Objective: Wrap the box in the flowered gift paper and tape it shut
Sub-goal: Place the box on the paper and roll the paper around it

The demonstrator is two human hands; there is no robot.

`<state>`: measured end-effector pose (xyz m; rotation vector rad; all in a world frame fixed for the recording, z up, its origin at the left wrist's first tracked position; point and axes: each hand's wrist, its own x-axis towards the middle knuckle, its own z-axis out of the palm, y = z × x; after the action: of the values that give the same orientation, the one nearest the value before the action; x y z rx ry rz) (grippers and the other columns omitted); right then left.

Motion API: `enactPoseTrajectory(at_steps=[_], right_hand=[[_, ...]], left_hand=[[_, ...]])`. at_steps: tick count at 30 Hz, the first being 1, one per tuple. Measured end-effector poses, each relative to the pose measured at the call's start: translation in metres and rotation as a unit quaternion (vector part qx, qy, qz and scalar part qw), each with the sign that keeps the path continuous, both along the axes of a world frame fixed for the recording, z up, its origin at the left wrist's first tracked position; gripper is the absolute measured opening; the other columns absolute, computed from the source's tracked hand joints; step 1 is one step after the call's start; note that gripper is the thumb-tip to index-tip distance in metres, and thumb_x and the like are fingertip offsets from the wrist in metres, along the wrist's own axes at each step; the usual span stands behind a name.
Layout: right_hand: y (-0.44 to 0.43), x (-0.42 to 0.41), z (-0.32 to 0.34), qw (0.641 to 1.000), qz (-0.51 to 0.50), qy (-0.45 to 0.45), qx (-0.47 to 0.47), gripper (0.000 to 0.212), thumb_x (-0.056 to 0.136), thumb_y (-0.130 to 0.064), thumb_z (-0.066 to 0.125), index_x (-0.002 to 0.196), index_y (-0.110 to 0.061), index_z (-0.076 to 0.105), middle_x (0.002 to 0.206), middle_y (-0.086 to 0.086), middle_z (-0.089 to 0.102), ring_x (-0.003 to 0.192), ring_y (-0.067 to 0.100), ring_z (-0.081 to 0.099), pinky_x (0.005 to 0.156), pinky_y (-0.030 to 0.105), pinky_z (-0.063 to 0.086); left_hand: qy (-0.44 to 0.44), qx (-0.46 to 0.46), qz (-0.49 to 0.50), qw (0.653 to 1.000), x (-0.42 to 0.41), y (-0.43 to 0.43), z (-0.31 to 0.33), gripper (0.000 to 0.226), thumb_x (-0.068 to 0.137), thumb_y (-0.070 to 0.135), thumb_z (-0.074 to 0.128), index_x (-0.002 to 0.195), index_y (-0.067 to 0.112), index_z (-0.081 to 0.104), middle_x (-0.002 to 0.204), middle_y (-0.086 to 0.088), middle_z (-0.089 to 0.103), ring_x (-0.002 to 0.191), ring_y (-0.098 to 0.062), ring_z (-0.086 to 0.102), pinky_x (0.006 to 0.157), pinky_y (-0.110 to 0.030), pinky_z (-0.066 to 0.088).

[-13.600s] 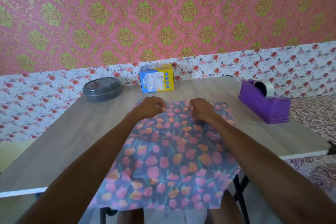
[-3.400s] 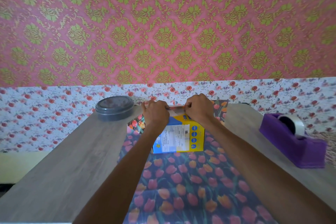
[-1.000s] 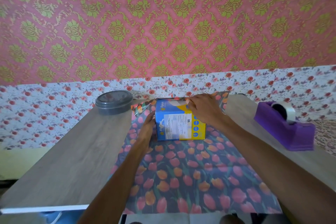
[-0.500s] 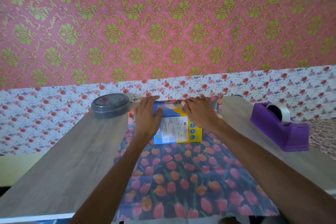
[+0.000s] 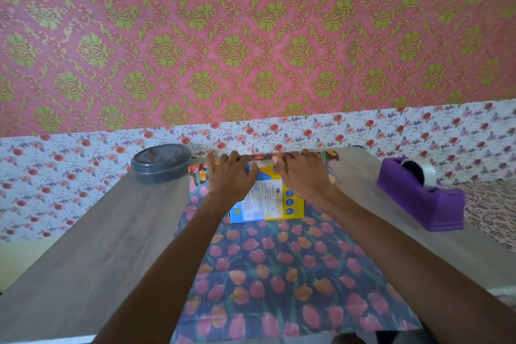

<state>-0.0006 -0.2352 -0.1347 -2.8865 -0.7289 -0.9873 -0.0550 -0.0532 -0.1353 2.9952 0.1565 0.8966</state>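
A blue and yellow box stands on the flowered gift paper, a dark sheet with pink and orange tulips spread over the table towards me. The paper's far edge is lifted up over the box top. My left hand lies on the box's top left with fingers reaching over that folded edge. My right hand lies on the top right, fingers also over the edge. Both hands hide most of the box top.
A purple tape dispenser with a clear roll stands on the grey table at the right. A dark round lidded container sits at the far left corner. The table's far edge meets a flowered wall.
My left hand moved from the box's left side onto its top. Both hands now lie on the paper edge folded over the box top.
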Motion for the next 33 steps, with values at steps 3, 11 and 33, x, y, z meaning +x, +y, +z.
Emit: enactPoseTrajectory(at_steps=[3,11,33], right_hand=[[-0.001,0.001,0.0,1.0,-0.01,-0.008,-0.012,0.073,0.098,-0.046,0.007,0.088,-0.013,0.072,0.083,0.004,0.073,0.098,0.031,0.06,0.078,0.04,0.046],[-0.002,0.008,0.007,0.997,0.049,-0.047,-0.034,0.06,0.097,-0.038,0.024,0.096,-0.007,0.076,0.098,0.012,0.073,0.117,0.032,0.055,0.105,0.046,0.039],[-0.005,-0.002,0.005,0.983,0.102,0.139,-0.061,0.108,0.067,-0.09,0.048,0.149,-0.022,0.03,0.151,0.01,0.03,0.137,0.036,0.034,0.113,0.059,0.019]], left_hand=[[-0.019,0.022,0.003,1.0,0.004,0.002,-0.004,0.065,0.092,0.049,0.011,0.115,0.024,0.067,0.117,-0.001,0.062,0.117,-0.022,0.052,0.107,-0.054,0.013],[-0.022,-0.016,-0.091,0.995,0.009,0.008,-0.002,0.06,0.092,0.038,0.01,0.102,0.008,0.061,0.105,-0.007,0.06,0.095,-0.026,0.059,0.093,-0.041,0.035],[-0.057,0.063,-0.054,0.995,0.001,0.001,-0.002,0.041,0.098,0.029,0.025,0.098,0.015,0.063,0.107,-0.001,0.063,0.111,-0.02,0.056,0.111,-0.052,0.023]])
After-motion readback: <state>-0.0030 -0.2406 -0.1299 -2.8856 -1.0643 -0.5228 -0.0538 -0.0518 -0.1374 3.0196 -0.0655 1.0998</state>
